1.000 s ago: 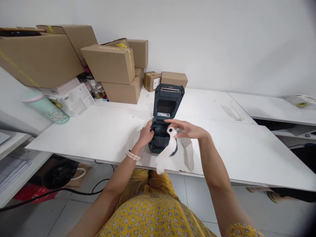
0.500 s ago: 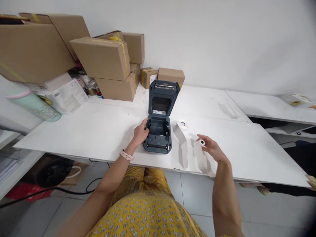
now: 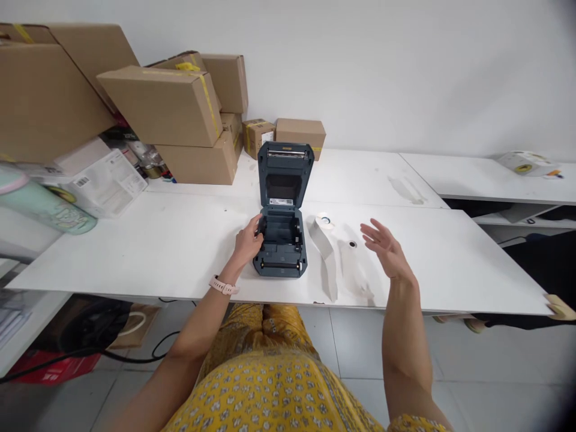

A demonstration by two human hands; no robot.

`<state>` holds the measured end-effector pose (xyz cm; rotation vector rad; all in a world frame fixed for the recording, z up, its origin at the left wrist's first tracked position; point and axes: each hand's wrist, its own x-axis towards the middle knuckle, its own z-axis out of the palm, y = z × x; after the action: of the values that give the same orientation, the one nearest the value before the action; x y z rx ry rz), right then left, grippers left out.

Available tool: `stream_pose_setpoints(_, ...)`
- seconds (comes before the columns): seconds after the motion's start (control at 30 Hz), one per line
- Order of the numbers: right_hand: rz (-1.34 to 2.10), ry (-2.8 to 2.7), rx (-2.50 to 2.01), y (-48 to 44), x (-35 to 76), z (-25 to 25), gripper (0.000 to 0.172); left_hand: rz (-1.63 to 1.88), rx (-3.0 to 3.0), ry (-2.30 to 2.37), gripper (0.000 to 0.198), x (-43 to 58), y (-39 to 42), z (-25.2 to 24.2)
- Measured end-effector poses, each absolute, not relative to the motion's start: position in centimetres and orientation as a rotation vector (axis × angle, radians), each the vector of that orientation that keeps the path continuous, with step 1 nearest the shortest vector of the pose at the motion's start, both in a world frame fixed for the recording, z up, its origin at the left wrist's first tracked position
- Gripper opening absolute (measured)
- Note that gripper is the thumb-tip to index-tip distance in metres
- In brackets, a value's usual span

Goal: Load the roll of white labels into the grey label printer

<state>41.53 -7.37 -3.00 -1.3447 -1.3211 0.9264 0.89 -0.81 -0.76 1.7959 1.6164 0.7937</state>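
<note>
Nearest: yellow flower-patterned garment (image 3: pixel 279 390) at the bottom; pale pink wristband (image 3: pixel 224 285) on the left wrist.

Left hand (image 3: pixel 248 240): thumb and fingers closed on the left rim of a dark blue-grey plastic label printer (image 3: pixel 282 216), apparently steadying it. Right hand (image 3: pixel 386 249): open, fingers spread, holding nothing, above the white tabletop (image 3: pixel 454 264).

Between right hand and printer, a small white paper roll with a black core (image 3: pixel 350 247) lies on the tabletop, loose paper trailing toward the near edge. Closer to the printer and a little farther back, a second white paper roll with a blue-ringed core (image 3: pixel 324 221); its strip curls forward.

Printer sits near the front edge, lid raised, bay facing up. Both rolls lie outside it. Judgement: step in hand is mid-way through a roll change, between handling one roll and another. Next move calls for a free right hand, the bay held steady, loose paper kept unsnagged.

Far side: brown cardboard boxes (image 3: pixel 162 108) stacked at left, against a white wall.
</note>
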Motion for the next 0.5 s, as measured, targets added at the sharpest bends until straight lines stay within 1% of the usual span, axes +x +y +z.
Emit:
stream_pose_setpoints(0.13, 0.856, -1.57, -1.56, -3.3, 39.7, -0.5, 0.08, 0.751, 1.823, 1.631, 0.072, 0.9, -0.9, -0.3)
stream_pose_setpoints(0.27, 0.919, -1.78, -1.768, 1.8, 37.5, -0.1, 0.088, 0.739, 1.832, 1.624, 0.071, 0.9, -1.0, -0.2)
stream_pose_setpoints(0.33, 0.962, -1.823, -1.779, 3.4, 36.5, -0.1, 0.083, 0.742, 1.84, 1.62, 0.07, 0.8, -1.1, -0.3)
stream_pose_setpoints(0.43, 0.996, -1.845, -1.759, 4.1, 35.3, 0.1, 0.07, 0.744, 1.848, 1.634, 0.069, 0.8, -1.1, -0.4)
stream_pose_setpoints(0.5, 0.996, -1.822, -1.751, 3.9, 34.5, 0.0, 0.067, 0.751, 1.847, 1.635, 0.069, 0.8, -1.2, -0.4)
